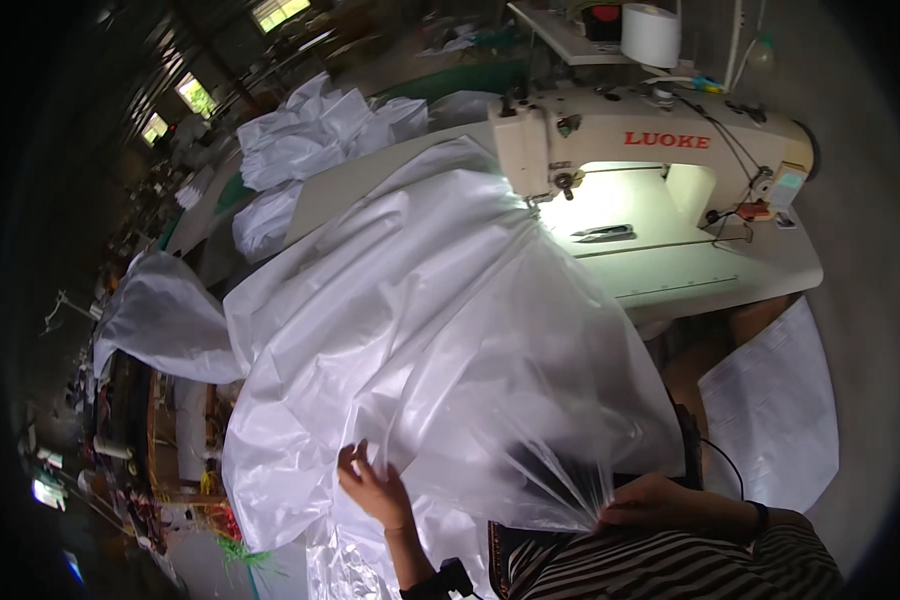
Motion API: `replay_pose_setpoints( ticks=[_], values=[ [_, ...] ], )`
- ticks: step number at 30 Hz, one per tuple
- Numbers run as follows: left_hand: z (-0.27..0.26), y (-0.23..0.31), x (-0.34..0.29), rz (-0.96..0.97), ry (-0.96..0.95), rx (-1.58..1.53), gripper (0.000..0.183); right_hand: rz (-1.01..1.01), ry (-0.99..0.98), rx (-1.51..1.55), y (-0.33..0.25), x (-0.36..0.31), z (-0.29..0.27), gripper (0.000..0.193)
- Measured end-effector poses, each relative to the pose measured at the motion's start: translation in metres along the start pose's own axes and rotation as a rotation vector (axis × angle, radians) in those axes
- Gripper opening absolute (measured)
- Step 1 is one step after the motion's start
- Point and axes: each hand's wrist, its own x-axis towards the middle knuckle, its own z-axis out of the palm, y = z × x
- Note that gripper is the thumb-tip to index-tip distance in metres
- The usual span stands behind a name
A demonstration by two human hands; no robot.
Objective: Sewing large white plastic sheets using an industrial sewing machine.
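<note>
A large white plastic sheet (360, 290) spreads over the sewing table and hangs down in front of me, with a clear film part (530, 390) on its right side. The gathered edge of that film is pinched in my right hand (638, 502), and creases fan out from the grip. My left hand (375, 487) is over the lower middle of the sheet, its fingers apart and slightly curled; whether it touches the sheet is hard to tell. At the far end, the sheet reaches under the needle of a white sewing machine (660, 140).
Thread snips (603, 233) lie on the lit machine bed. A pile of folded white sheets (320, 135) is behind, at the left. Another white sheet (780, 410) hangs at the right. A white thread cone (651, 36) stands above the machine. Green strands (238, 552) are low at the left.
</note>
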Motion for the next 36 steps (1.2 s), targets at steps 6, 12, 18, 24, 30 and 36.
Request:
replay_pose_setpoints(
  ticks=[6,12,18,24,30,36],
  values=[
    [-0.084,0.027,-0.01,0.005,-0.656,-0.675,0.012,-0.298,0.098,-0.214,0.006,-0.009,0.013,0.026],
    [-0.12,0.153,-0.018,-0.013,-0.913,-0.956,0.017,-0.875,0.074,-0.829,-0.035,0.015,0.026,0.018],
    [-0.116,0.167,-0.039,-0.425,-1.016,-1.427,0.012,-1.019,0.116,-0.981,-0.029,0.029,0.058,0.015],
    [-0.096,0.157,-0.06,-0.04,-0.705,-0.897,0.007,-0.714,0.665,-0.785,-0.021,-0.014,0.011,0.042],
    [-0.099,0.174,-0.057,0.176,-0.584,-0.824,0.01,-0.063,0.964,-0.464,0.091,-0.053,-0.007,0.042],
    [-0.101,0.185,-0.041,0.283,-0.646,-0.771,0.012,-0.202,0.495,-0.144,-0.007,-0.049,0.036,0.04]
  ],
)
